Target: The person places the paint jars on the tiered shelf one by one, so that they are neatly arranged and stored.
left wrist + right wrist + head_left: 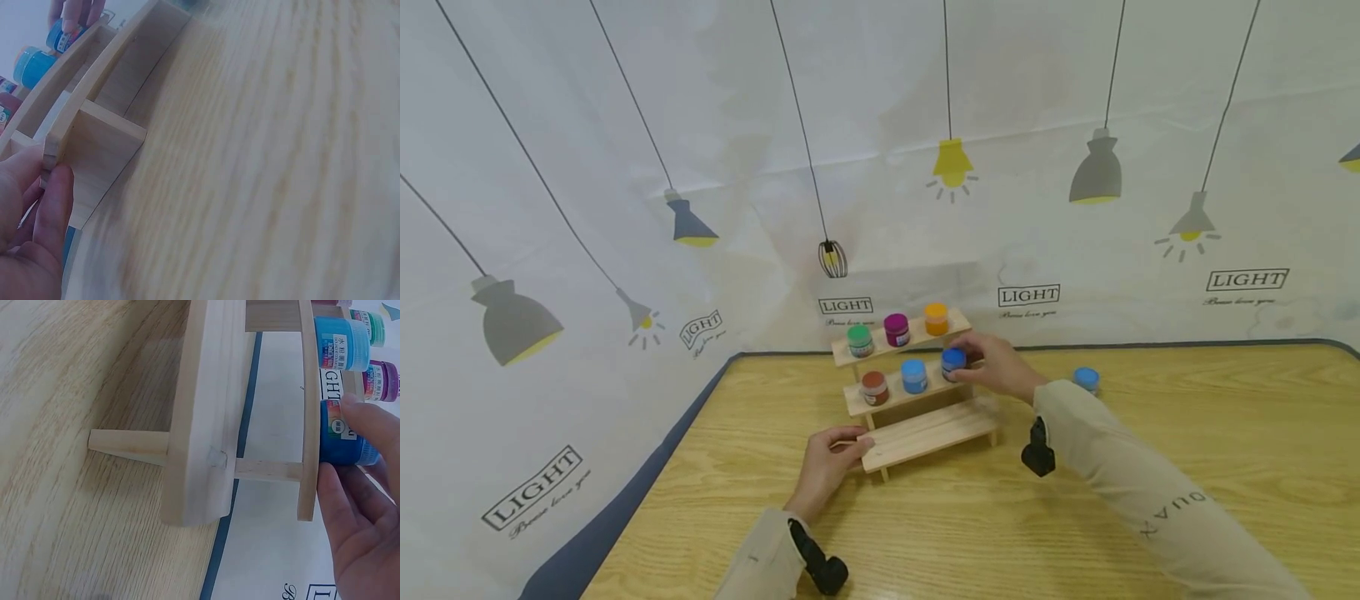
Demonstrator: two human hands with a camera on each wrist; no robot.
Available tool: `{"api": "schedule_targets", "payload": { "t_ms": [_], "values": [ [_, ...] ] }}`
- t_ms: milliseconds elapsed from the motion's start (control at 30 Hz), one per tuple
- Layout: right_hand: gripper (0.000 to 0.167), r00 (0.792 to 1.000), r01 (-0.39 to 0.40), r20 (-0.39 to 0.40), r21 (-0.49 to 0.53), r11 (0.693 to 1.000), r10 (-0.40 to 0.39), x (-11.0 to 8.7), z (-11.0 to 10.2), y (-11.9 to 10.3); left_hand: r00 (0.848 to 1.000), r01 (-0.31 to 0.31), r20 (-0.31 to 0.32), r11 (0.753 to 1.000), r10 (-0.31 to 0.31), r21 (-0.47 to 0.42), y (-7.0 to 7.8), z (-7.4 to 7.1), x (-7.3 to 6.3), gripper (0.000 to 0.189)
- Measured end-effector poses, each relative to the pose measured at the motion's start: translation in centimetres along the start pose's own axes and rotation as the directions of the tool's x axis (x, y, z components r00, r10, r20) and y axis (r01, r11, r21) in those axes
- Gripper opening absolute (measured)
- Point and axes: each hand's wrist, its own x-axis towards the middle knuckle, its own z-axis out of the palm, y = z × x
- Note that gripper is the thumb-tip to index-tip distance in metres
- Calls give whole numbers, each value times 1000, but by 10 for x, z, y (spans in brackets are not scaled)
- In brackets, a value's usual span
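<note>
A three-step wooden display rack (pixel 929 432) stands on the table. My right hand (pixel 997 365) grips a dark blue paint jar (pixel 953 361) at the right end of the middle step; in the right wrist view the jar's base meets the board. To its left on that step are a light blue jar (pixel 913 377) and a brown-red jar (pixel 874 388). Green (pixel 860 341), purple (pixel 897 330) and orange (pixel 936 319) jars line the top step. With thumb and fingers my left hand (pixel 829 463) pinches the left end of the bottom step, which bears no jar.
Another blue jar (pixel 1086 381) stands on the wooden table (pixel 1210 417) to the right, behind the right forearm. A white cloth printed with lamps (pixel 910 225) hangs along the table's back and left sides, close behind the rack.
</note>
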Motion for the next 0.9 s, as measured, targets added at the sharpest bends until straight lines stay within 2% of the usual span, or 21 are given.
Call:
{"api": "schedule_targets", "payload": {
  "t_ms": [267,467,900],
  "values": [
    [38,1000,-6,-5,26,1000,6,0,1,4,1000,8,-5,1000,-8,2,0,0,0,30],
    [37,1000,19,-5,9,1000,-19,-1,0,3,1000,2,-3,1000,-2,-5,0,0,0,29],
    [39,1000,12,-25,-18,1000,-13,-4,1,3,1000,9,-4,1000,-9,-13,-2,0,0,29]
  ]
}}
